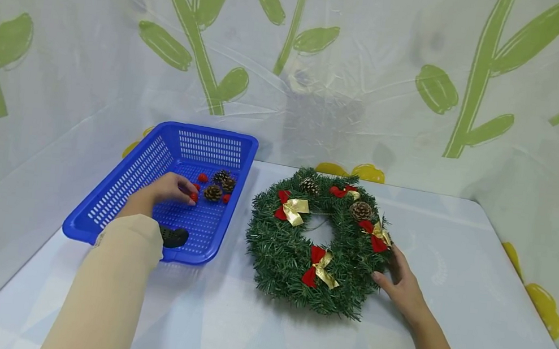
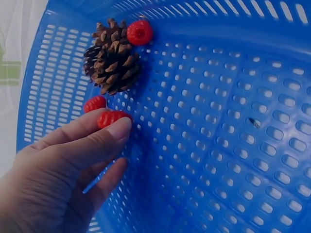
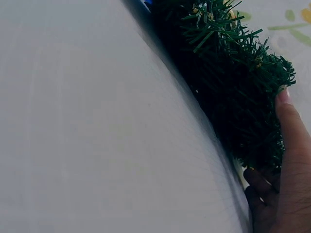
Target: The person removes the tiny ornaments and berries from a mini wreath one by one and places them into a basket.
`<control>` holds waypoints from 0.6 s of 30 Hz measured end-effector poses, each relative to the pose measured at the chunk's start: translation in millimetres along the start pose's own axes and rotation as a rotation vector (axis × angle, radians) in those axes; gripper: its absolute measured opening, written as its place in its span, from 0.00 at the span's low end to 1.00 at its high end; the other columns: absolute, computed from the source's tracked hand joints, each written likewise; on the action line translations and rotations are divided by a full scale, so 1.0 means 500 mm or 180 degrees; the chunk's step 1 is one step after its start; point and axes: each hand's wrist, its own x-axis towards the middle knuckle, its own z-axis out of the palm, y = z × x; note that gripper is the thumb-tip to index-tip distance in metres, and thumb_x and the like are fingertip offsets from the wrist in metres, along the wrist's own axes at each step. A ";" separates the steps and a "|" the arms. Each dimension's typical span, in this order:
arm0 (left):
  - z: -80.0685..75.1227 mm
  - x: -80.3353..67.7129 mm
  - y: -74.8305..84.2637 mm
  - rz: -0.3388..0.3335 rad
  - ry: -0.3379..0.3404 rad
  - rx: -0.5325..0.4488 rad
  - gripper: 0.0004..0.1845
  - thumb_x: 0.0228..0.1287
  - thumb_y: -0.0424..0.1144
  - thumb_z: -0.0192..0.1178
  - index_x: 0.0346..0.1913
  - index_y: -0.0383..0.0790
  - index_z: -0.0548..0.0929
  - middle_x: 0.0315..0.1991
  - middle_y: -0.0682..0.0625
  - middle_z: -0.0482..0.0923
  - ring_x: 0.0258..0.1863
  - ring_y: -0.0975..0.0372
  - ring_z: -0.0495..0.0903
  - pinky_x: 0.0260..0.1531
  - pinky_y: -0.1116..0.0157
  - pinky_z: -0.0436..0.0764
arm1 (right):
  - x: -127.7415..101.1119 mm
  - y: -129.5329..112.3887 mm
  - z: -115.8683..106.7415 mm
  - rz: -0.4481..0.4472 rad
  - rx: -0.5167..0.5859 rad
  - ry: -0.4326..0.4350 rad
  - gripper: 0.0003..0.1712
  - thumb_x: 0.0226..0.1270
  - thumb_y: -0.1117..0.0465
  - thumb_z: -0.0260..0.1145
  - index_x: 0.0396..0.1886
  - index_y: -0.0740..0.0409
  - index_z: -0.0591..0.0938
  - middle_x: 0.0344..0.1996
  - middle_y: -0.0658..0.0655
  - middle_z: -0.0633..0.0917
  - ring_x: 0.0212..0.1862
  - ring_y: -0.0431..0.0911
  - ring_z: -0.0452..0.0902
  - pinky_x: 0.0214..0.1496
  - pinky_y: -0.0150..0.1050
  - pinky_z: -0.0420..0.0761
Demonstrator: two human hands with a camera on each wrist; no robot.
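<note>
Plainly, the left hand (image 2: pixel 58 170) has a narrow grip, thumb and forefinger pinching a small red berry (image 2: pixel 112 118) off the floor of the blue basket (image 1: pixel 119 192). To do this well, I judge the pinch should close on the berry's sides and lift straight up, since a second berry (image 2: pixel 95 103) lies just beside it and the pine cones (image 2: pixel 112 63) sit only a little further in; a sideways drag could roll them across the perforated plastic. Another berry (image 2: pixel 140 32) rests beyond the cones, toward the basket's far wall.

Right of the basket, the wreath (image 1: pixel 277 248) lies flat on the bench (image 1: pixel 457 238). The right hand (image 1: pixel 403 287) rests against the wreath's outer edge on the side away from the basket, fingers relaxed and spread, thumb touching the needles; that looks like a steadying hold.

The berries are bumpy and glossy, raspberry-like. The cones are woody with stiff open scales. The basket is rigid slotted plastic. The wreath is a ring of bristly artificial needles carrying red-and-gold ribbon bows (image 1: pixel 292 209) and cones (image 1: pixel 360 210).
</note>
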 end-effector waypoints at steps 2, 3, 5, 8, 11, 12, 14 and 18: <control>0.003 -0.001 0.001 -0.0072 -0.0011 -0.0023 0.18 0.58 0.34 0.66 0.50 0.30 0.80 0.48 0.36 0.80 0.50 0.47 0.74 0.61 0.46 0.68 | 0.000 0.000 0.000 -0.0005 0.0017 0.0002 0.46 0.67 0.64 0.60 0.74 0.66 0.42 0.68 0.79 0.54 0.67 0.74 0.50 0.53 0.09 0.53; 0.004 -0.002 0.001 -0.0096 -0.0015 -0.0042 0.18 0.58 0.34 0.66 0.50 0.30 0.80 0.49 0.36 0.79 0.50 0.47 0.74 0.61 0.46 0.67 | 0.000 0.000 0.000 -0.0006 0.0023 0.0003 0.46 0.67 0.64 0.60 0.74 0.67 0.42 0.68 0.80 0.53 0.67 0.74 0.50 0.53 0.09 0.53; 0.006 -0.004 0.001 -0.0136 -0.0012 -0.0061 0.18 0.58 0.34 0.66 0.50 0.31 0.80 0.49 0.36 0.79 0.50 0.47 0.73 0.61 0.46 0.67 | 0.000 -0.001 -0.001 0.0006 0.0036 -0.0002 0.47 0.67 0.64 0.60 0.74 0.67 0.41 0.68 0.80 0.53 0.67 0.74 0.48 0.53 0.08 0.53; 0.009 -0.004 -0.002 -0.0157 0.0028 -0.0072 0.17 0.58 0.34 0.66 0.50 0.31 0.80 0.49 0.36 0.78 0.50 0.48 0.73 0.61 0.47 0.67 | 0.001 0.000 -0.001 0.0022 0.0051 -0.0021 0.47 0.67 0.64 0.60 0.74 0.68 0.40 0.68 0.80 0.52 0.68 0.74 0.48 0.53 0.08 0.52; 0.009 -0.002 -0.009 -0.0127 0.0063 -0.0075 0.18 0.58 0.34 0.66 0.50 0.31 0.80 0.50 0.36 0.78 0.51 0.48 0.73 0.60 0.47 0.68 | 0.001 0.000 0.000 0.0033 0.0058 -0.0030 0.47 0.67 0.64 0.60 0.74 0.68 0.40 0.68 0.80 0.51 0.68 0.74 0.47 0.53 0.08 0.52; 0.009 -0.001 -0.011 -0.0097 0.0075 -0.0086 0.18 0.57 0.34 0.67 0.50 0.30 0.80 0.50 0.36 0.78 0.51 0.47 0.73 0.60 0.47 0.68 | 0.002 0.000 0.000 0.0030 0.0058 -0.0028 0.47 0.67 0.64 0.60 0.74 0.68 0.40 0.68 0.80 0.51 0.68 0.74 0.47 0.53 0.08 0.52; 0.008 -0.001 -0.015 -0.0058 0.0110 -0.0111 0.18 0.57 0.34 0.67 0.50 0.29 0.80 0.50 0.35 0.78 0.50 0.48 0.74 0.59 0.48 0.69 | 0.002 0.000 0.000 0.0026 0.0057 -0.0024 0.47 0.67 0.64 0.60 0.74 0.68 0.40 0.68 0.80 0.51 0.68 0.74 0.47 0.53 0.08 0.52; 0.008 -0.003 -0.020 -0.0021 0.0151 -0.0133 0.18 0.56 0.34 0.67 0.49 0.28 0.80 0.48 0.35 0.79 0.47 0.49 0.77 0.57 0.49 0.72 | 0.003 0.000 0.001 0.0027 0.0042 -0.0022 0.47 0.67 0.64 0.60 0.74 0.67 0.41 0.68 0.80 0.52 0.68 0.74 0.48 0.53 0.08 0.52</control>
